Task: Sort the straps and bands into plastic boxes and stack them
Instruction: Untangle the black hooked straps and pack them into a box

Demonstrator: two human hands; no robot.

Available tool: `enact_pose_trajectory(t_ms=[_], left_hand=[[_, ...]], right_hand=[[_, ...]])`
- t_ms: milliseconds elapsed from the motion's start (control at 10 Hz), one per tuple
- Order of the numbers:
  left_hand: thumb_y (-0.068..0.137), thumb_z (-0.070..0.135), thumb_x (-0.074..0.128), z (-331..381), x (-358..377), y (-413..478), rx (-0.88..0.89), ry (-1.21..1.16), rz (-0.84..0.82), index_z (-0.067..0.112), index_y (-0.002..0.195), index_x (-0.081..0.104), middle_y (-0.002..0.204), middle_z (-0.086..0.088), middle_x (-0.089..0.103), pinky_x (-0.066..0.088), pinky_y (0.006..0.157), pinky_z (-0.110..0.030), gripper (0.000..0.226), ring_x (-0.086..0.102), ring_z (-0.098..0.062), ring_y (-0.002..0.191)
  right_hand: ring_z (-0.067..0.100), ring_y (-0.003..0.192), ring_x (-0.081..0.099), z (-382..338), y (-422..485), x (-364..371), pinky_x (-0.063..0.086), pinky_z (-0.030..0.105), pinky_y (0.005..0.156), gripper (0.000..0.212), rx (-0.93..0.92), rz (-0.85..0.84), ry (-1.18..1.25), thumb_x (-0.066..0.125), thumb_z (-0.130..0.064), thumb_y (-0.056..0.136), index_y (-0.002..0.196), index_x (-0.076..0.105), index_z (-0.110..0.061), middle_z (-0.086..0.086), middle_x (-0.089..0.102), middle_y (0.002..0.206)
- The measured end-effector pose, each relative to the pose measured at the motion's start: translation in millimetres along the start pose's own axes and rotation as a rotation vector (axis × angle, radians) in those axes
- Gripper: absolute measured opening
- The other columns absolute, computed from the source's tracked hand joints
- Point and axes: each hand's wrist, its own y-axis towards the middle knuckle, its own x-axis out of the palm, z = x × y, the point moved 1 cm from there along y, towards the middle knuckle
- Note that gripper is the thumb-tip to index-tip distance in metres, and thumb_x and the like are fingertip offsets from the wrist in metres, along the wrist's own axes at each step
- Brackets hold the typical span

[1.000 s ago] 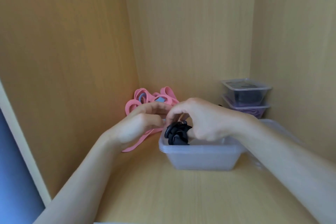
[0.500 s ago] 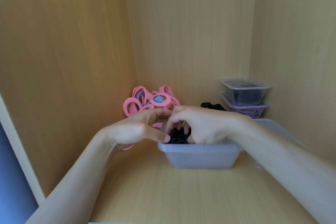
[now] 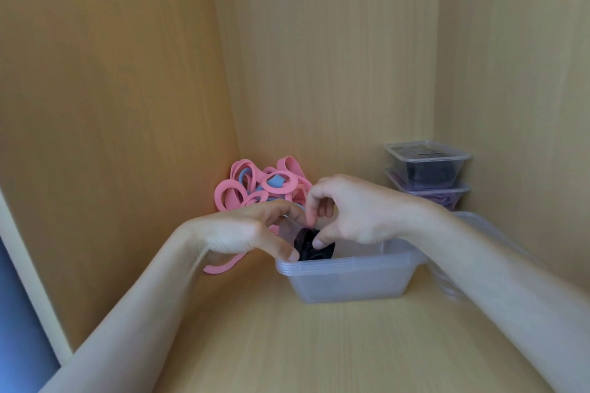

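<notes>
The black strap (image 3: 314, 246), wound into a tight bundle, sits in the left end of the open box (image 3: 351, 281), partly above the rim. It lies directly between the 2 hands.

The right hand (image 3: 354, 210) comes in from the right and is curled over the strap, with its thumb tip on the front and its forefinger hooked down onto the top. That reads as a pinch on the bundle. The left hand (image 3: 242, 233) meets it from the left with loosely curved fingers. Its thumb tip is at the box rim just beside the strap, and its fingers reach behind. I cannot tell whether it has real hold of the strap or only steadies it.

The box's long axis runs left to right across the shelf (image 3: 319, 344), and everything right of the bundle looks unfilled. The right hand is therefore the one placed to press the strap down and inward. Judged from this, the step in hand is seating the bundle so it stays coiled below the rim.

The pink bands (image 3: 255, 188), with some blue among them, are heaped in the back left corner, nearer the left hand. A stack (image 3: 427, 166) of 2 lidded boxes stands in the back right corner, well apart from the hands.
</notes>
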Motion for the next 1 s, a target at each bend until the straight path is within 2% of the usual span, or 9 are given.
enact_pose_trajectory(t_ms=[100, 200, 300, 400, 500, 600, 700, 900, 1000], left_hand=[[0.074, 0.010, 0.087, 0.3, -5.9, 9.2, -0.005, 0.121, -0.102, 0.018, 0.126, 0.062, 0.129, -0.007, 0.064, 0.048, 0.106, -0.046, 0.059, 0.060, -0.026, 0.124], [0.047, 0.040, 0.087, 7.7, -14.5, 9.8, 0.053, 0.207, -0.183, 0.022, 0.121, 0.061, 0.118, -0.001, 0.070, 0.054, 0.100, -0.043, 0.081, 0.066, -0.019, 0.113], [0.037, 0.052, 0.081, 8.2, -16.3, 19.3, 0.072, 0.317, -0.194, 0.029, 0.113, 0.062, 0.108, 0.007, 0.072, 0.057, 0.095, -0.041, 0.081, 0.069, -0.013, 0.103], [0.037, 0.051, 0.083, 3.7, -15.9, 27.1, 0.104, 0.329, -0.193, 0.035, 0.111, 0.063, 0.107, 0.009, 0.073, 0.057, 0.094, -0.041, 0.078, 0.069, -0.013, 0.103], [0.042, 0.052, 0.089, -4.6, -20.8, 26.9, 0.091, 0.261, -0.227, 0.052, 0.098, 0.063, 0.098, 0.012, 0.075, 0.057, 0.095, -0.040, 0.062, 0.071, -0.008, 0.097], [0.044, 0.049, 0.093, -14.7, -23.6, 29.4, 0.116, 0.146, -0.240, 0.053, 0.098, 0.067, 0.109, 0.004, 0.073, 0.056, 0.097, -0.042, 0.060, 0.071, -0.013, 0.104], [0.043, 0.046, 0.095, -15.3, -24.0, 33.4, 0.176, 0.086, -0.246, 0.046, 0.099, 0.071, 0.117, 0.001, 0.071, 0.056, 0.097, -0.045, 0.062, 0.068, -0.018, 0.110], [0.037, 0.046, 0.096, -9.5, -33.9, 41.8, 0.233, 0.083, -0.309, 0.039, 0.109, 0.071, 0.124, 0.016, 0.068, 0.050, 0.091, -0.016, 0.076, 0.060, 0.004, 0.118], [0.041, 0.044, 0.096, -9.8, -40.8, 43.6, 0.269, 0.086, -0.301, 0.036, 0.114, 0.070, 0.127, 0.018, 0.066, 0.049, 0.097, -0.021, 0.078, 0.056, 0.004, 0.125]], right_hand=[[-0.001, 0.060, 0.053, 0.9, -0.2, 6.1, 0.045, 0.021, 0.063, 0.019, 0.022, -0.061, 0.022, 0.085, -0.018, 0.076, 0.070, 0.069, -0.025, -0.014, 0.062, 0.065], [-0.001, 0.060, 0.055, 1.8, 1.4, 8.1, 0.044, 0.019, 0.060, 0.016, 0.022, -0.055, -0.002, 0.085, -0.020, 0.076, 0.071, 0.070, -0.024, -0.014, 0.063, 0.064], [-0.003, 0.058, 0.054, 2.9, 1.6, 7.9, 0.041, 0.016, 0.057, 0.015, 0.024, -0.072, 0.008, 0.084, -0.018, 0.077, 0.072, 0.071, -0.023, -0.016, 0.062, 0.062], [-0.005, 0.058, 0.056, 0.4, -0.3, 4.1, 0.042, 0.013, 0.058, 0.018, 0.014, -0.135, 0.029, 0.082, -0.012, 0.079, 0.074, 0.071, -0.026, -0.021, 0.063, 0.059], [-0.001, 0.063, 0.062, 5.5, -3.5, -18.8, 0.049, 0.015, 0.063, 0.022, 0.010, -0.100, 0.192, 0.072, 0.001, 0.087, 0.080, 0.073, -0.020, -0.013, 0.070, 0.066], [0.003, 0.066, 0.066, 38.7, -6.4, -53.0, 0.049, 0.019, 0.065, 0.022, 0.113, 0.267, 0.198, 0.067, -0.003, 0.092, 0.079, 0.072, -0.020, -0.008, 0.072, 0.071], [0.007, 0.068, 0.061, 77.3, -9.2, -65.5, 0.041, 0.020, 0.061, 0.026, 0.259, 0.481, 0.047, 0.061, -0.005, 0.092, 0.076, 0.070, -0.023, -0.006, 0.068, 0.074], [0.004, 0.073, 0.060, 106.2, -1.7, -57.2, 0.040, 0.016, 0.059, 0.033, 0.332, 0.449, -0.022, 0.056, 0.000, 0.083, 0.068, 0.071, -0.025, -0.012, 0.066, 0.072], [0.000, 0.071, 0.059, 111.5, -2.1, -61.0, 0.039, 0.015, 0.058, 0.034, 0.361, 0.468, -0.014, 0.056, 0.000, 0.081, 0.066, 0.071, -0.025, -0.016, 0.064, 0.069]])
